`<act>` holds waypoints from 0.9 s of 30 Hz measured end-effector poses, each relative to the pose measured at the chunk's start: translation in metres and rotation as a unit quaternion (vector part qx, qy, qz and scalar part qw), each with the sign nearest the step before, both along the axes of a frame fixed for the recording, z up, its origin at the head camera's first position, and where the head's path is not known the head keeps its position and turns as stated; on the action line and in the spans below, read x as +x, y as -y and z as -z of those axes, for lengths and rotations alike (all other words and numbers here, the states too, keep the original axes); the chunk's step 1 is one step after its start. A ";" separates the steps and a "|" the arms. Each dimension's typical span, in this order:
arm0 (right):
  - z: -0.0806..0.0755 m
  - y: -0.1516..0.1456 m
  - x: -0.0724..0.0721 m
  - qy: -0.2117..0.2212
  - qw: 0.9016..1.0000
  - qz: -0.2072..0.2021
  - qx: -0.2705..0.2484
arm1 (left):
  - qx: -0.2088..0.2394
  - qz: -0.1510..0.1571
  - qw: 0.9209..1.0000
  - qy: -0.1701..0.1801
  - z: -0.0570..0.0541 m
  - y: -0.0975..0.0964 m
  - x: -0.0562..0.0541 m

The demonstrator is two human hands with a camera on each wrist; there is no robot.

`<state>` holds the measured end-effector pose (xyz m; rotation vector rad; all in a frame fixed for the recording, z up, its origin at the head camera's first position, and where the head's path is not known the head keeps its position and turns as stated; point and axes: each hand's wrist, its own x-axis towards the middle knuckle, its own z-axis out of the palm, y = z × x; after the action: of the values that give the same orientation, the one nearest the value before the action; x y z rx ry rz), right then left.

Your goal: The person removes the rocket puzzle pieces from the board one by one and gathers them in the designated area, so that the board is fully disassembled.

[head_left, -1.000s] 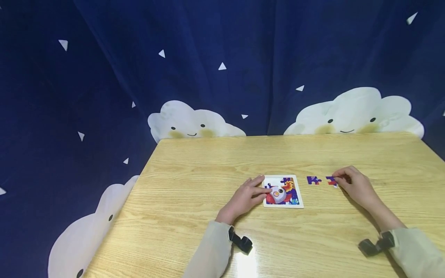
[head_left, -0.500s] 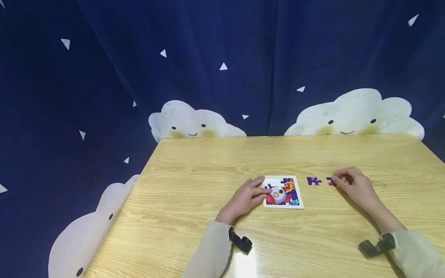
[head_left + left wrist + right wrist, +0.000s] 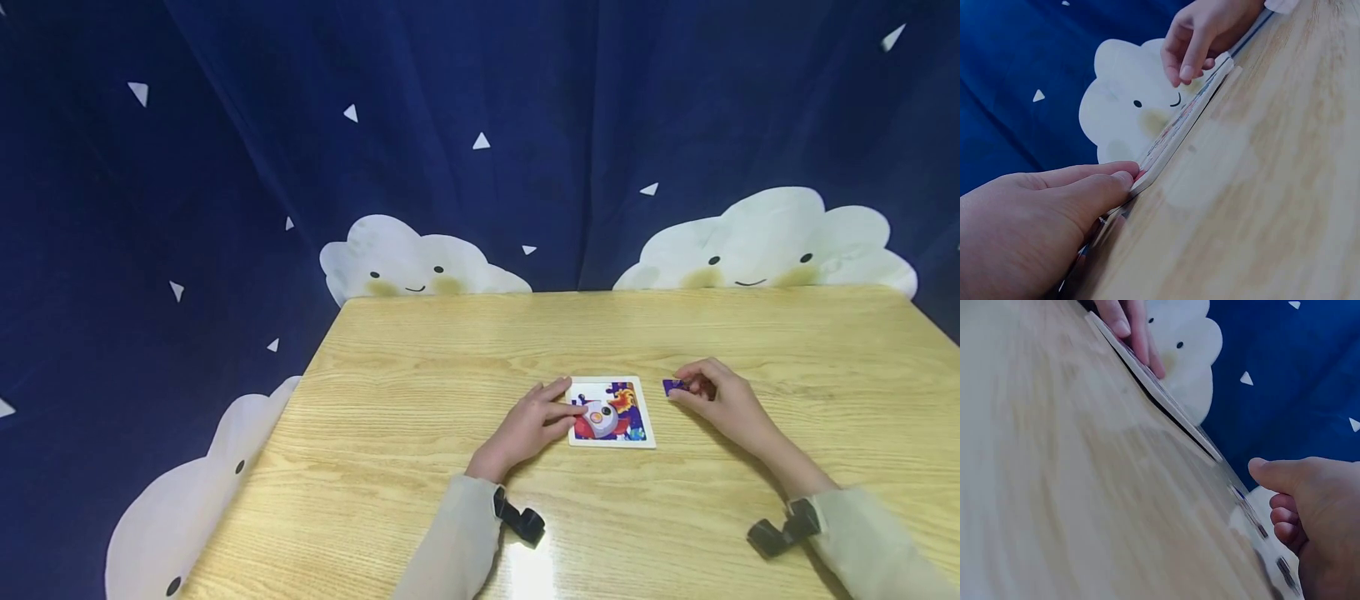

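Note:
A square jigsaw puzzle (image 3: pixel 636 443) with a white frame and a cartoon penguin picture lies on the table. Its upper left shows bare white backing. My left hand (image 3: pixel 527 425) rests on its left side, extended fingers touching the picture and frame. To the right of the puzzle, a purple puzzle piece (image 3: pixel 671 386) lies partly covered by my right hand (image 3: pixel 723 408). That hand hovers with loosely bent fingers, and I see nothing between them. In the right wrist view another loose piece (image 3: pixel 1287 575) lies on the table below the hand; the head view hides it.
The wooden table (image 3: pixel 420 375) extends around both hands. Behind it hangs a dark blue curtain (image 3: pixel 450 67) with white triangles and smiling clouds. Black straps with small mounts (image 3: pixel 521 521) sit at both wrists.
My right hand has moved left, from the farther loose piece to the one nearer the puzzle. My left hand stays in place on the puzzle.

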<state>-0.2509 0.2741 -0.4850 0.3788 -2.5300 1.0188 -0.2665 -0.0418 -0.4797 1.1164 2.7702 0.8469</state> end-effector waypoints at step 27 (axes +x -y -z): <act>-0.010 0.049 -0.023 0.101 0.987 -0.108 0.057 | -0.005 0.001 1.000 0.006 -0.002 0.001 0.000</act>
<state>-0.2737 0.2253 -0.4745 0.6245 -2.7853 1.0379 -0.2665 -0.0431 -0.4777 1.1067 2.7602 0.8356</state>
